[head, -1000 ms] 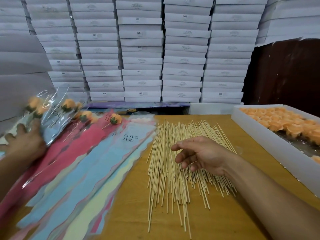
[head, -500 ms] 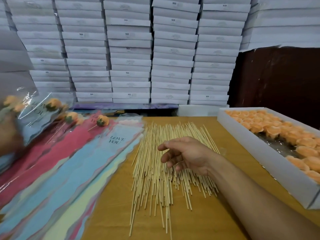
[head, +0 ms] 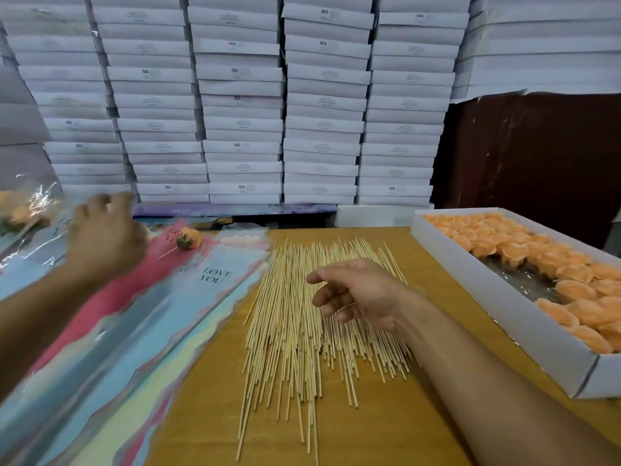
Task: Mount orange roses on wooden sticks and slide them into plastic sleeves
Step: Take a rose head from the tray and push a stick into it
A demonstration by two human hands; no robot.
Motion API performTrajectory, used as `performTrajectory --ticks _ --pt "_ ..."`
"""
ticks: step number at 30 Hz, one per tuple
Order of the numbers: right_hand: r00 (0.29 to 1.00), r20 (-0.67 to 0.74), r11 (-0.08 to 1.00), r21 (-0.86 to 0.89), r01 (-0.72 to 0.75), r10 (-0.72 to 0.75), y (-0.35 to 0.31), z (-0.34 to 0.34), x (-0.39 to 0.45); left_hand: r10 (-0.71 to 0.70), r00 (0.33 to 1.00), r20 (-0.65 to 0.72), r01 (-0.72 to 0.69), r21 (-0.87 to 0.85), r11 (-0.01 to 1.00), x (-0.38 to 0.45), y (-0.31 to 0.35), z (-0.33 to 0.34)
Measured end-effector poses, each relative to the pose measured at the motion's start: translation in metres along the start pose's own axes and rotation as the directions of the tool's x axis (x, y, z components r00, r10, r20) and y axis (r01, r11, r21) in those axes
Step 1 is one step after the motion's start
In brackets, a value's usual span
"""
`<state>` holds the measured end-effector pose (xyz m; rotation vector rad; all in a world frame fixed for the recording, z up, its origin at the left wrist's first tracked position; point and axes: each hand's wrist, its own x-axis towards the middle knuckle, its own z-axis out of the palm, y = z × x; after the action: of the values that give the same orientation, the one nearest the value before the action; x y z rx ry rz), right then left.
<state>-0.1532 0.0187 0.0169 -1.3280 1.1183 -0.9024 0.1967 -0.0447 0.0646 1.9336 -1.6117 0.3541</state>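
orange, one finished rose [head: 189, 237] lies in its sleeve just right of the left hand [head: 104, 237], which has let go of the sleeved bunch and now hangs loosely curled, holding nothing. that round looks done; the right hand [head: 356, 294] hovers open over the wooden sticks [head: 289, 331]. further right, the white box [head: 504, 334] holds loose rose heads [head: 571, 274].

A wooden table [head: 386, 428] carries a spread of thin wooden sticks [head: 302, 331] at its middle. Along its left edge lies a fanned pile of flat printed plastic sleeves [head: 141, 331], with one stick-mounted orange rose [head: 190, 238] lying on the pile near the back. At the right edge sits a long white cardboard box [head: 504, 334] with loose orange rose heads [head: 571, 277] in it. Behind the table's back edge rise stacks of flat white boxes [head: 322, 105].
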Motion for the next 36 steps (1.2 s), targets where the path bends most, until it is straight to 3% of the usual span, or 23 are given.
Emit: performTrajectory --ticks 4,8,13,16,22,26,28,36 --pt "0.993 -0.121 0.981 -0.195 -0.011 -0.013 0.004 -0.007 0.002 0.154 0.984 0.088 -0.129 -0.237 0.963 -0.024 0.079 0.026" --pt "0.957 -0.275 0.913 -0.407 -0.031 -0.090 0.010 -0.012 0.006 0.195 0.965 0.176 -0.102 -0.432 0.896 -0.062 0.148 0.054" --pt "0.925 -0.340 0.856 -0.516 -0.033 -0.170 0.013 -0.017 0.010 0.239 0.943 0.230 -0.123 -0.428 0.896 -0.105 0.188 0.076" --pt "0.917 -0.355 0.833 -0.552 -0.047 -0.183 0.015 -0.020 0.013 0.278 0.937 0.213 -0.192 -0.352 0.916 -0.118 0.188 0.085" --pt "0.884 -0.406 0.786 -0.613 -0.075 -0.232 0.012 -0.019 0.011 0.339 0.919 0.201 -0.250 -0.365 0.897 -0.125 0.187 0.085" --pt "0.795 -0.512 0.684 -0.708 -0.176 -0.326 -0.006 -0.043 0.009 0.351 0.915 0.199 -0.259 -0.378 0.889 -0.126 0.188 0.084" --pt "0.783 -0.531 0.637 -0.734 -0.234 -0.324 -0.019 -0.064 0.006 0.359 0.910 0.207 -0.263 -0.382 0.886 -0.126 0.187 0.082" --pt "0.623 -0.732 0.318 -0.681 -0.659 -0.278 -0.039 -0.162 -0.017 0.331 0.917 0.224 -0.229 -0.384 0.894 -0.124 0.185 0.080"
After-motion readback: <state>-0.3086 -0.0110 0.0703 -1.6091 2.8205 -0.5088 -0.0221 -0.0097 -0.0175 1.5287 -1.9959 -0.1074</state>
